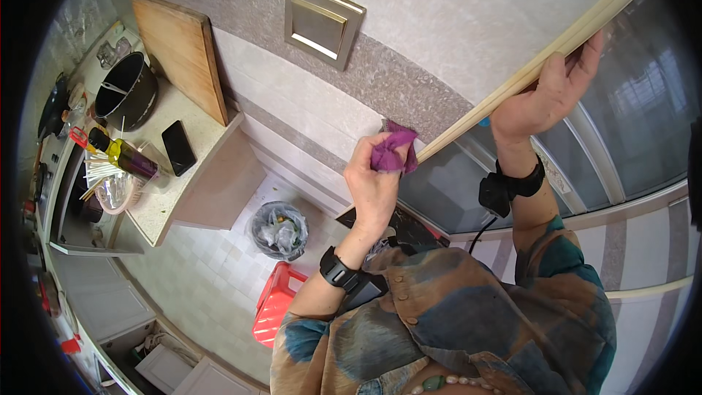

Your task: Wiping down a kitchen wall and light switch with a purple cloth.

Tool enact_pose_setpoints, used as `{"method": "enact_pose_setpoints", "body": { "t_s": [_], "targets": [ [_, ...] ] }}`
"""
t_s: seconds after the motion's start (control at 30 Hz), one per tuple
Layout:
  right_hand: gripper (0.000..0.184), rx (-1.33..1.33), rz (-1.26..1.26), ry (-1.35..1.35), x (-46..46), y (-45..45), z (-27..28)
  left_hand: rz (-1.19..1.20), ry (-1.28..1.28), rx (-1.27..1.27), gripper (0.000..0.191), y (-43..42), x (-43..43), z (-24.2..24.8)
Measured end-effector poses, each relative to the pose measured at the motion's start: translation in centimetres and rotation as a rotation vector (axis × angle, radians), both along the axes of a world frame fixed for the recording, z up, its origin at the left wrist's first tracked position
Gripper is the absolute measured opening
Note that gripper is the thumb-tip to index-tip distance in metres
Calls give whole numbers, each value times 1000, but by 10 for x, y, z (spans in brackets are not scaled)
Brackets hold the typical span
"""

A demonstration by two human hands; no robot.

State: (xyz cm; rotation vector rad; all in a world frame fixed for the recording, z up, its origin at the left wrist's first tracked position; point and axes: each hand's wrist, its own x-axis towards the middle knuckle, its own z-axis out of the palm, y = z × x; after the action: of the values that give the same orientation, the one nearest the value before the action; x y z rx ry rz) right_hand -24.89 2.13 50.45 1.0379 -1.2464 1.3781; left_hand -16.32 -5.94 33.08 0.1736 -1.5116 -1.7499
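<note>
My left hand (373, 181) holds a crumpled purple cloth (392, 152) against the wall at the lower end of a cream door-frame trim (526, 74). My right hand (540, 96) grips the edge of that trim further up, its thumb on the edge and its fingers reaching partly behind. Something dark red shows between the right hand and the trim, too hidden to name. Frosted glass sliding-door panels (641, 99) stand beyond the right hand. Black straps with devices sit on both wrists.
A square metallic wall switch (316, 24) is above the left hand. The counter (219, 145) bears a cutting board (178, 55), a black pot (127, 90), a phone (179, 148) and a bottle (131, 160). Below are a lined trash bin (278, 230) and a red plastic stool (274, 302).
</note>
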Motion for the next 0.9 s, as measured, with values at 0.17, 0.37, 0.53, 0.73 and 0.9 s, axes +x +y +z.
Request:
{"method": "enact_pose_setpoints", "body": {
  "t_s": [0.17,0.37,0.53,0.73,0.9],
  "targets": [
    [57,14,-16,59,-4,3,1,-200,-227,385,19,-23,-4,17],
    [52,26,-38,46,1,-2,1,-175,-111,331,14,1,7,9],
    [56,-6,-35,46,-1,-1,2,-141,-196,316,11,-31,-5,25],
    [56,-8,-70,12,2,-1,1,-134,-173,323,6,-36,-8,18],
    [55,-13,-7,-25,4,0,1,-150,-108,91,8,-7,3,12]
  ]
}}
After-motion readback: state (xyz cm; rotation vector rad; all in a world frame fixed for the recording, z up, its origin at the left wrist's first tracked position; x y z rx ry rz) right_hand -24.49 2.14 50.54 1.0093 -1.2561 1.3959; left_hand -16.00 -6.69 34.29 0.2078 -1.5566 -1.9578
